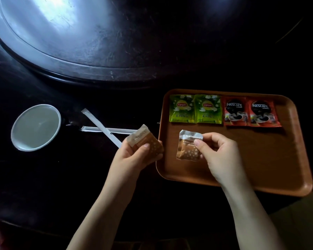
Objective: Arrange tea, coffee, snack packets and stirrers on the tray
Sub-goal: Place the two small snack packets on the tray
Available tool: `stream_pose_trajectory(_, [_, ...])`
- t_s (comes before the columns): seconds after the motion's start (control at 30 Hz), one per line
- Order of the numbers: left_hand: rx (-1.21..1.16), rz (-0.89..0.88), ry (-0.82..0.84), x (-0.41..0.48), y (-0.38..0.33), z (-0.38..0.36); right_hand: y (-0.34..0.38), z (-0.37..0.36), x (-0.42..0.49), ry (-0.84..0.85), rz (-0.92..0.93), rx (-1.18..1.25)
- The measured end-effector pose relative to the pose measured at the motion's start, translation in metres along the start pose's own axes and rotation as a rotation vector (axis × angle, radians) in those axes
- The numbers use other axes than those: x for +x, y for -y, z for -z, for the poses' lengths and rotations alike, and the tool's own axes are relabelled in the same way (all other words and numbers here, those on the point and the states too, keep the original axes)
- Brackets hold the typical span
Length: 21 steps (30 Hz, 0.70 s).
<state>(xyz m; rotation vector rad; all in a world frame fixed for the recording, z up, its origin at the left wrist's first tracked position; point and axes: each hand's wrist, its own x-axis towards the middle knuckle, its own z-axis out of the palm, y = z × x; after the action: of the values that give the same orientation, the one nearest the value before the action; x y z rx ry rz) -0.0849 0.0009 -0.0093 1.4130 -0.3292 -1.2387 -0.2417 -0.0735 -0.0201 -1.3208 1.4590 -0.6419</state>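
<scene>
Four sachets already lay in a row along the far edge of the wooden tray (287, 159) — two green tea packets (195, 109) on the left, two red coffee packets (251, 111) on the right, edges touching or slightly overlapping. Each hand held a brown snack packet. The right hand (220, 156) pinched one snack packet (186, 148) at its right edge between thumb and fingers, over the tray's near-left area below the tea; whether its lower edge already rested on the tray could not be told. The left hand (134, 156) gripped the second snack packet (145, 143) with thumb across its face, tilted, just off the tray's left rim and above the dark table (43, 177).

Two paper-wrapped stirrers (101, 127) lay crossed on the table, between a white bowl (35, 128) and the tray, not yet moved.

The likely step was setting the snacks down in a second row. The risks looked small but real: a packet released at a tilt could land askew or slide under the tea packets and nudge that neat row out of line. The left packet sat right over the rim — let go early, it would drop onto the table or lean on the tray's raised lip. The crossed stirrers, thin and light, could roll or scatter if one were dragged from under the other.
</scene>
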Motion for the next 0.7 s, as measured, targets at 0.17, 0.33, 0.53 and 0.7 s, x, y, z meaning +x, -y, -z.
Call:
stream_pose_trajectory(0.17, [0.000, -0.017, -0.011, 0.002, -0.005, 0.007, -0.005, -0.013, -0.001, -0.015, 0.032, -0.201])
stream_pose_trajectory(0.33, [0.035, -0.007, -0.011, 0.002, -0.004, 0.006, -0.006, -0.022, -0.004, -0.140, 0.172, -0.485])
stream_pose_trajectory(0.53, [0.078, -0.047, 0.001, 0.002, -0.002, 0.001, -0.010, -0.025, -0.007, -0.203, 0.226, -0.463])
stream_pose_trajectory(0.7, [0.140, -0.122, 0.006, -0.002, 0.003, -0.013, 0.002, -0.018, -0.016, -0.035, 0.169, -0.061])
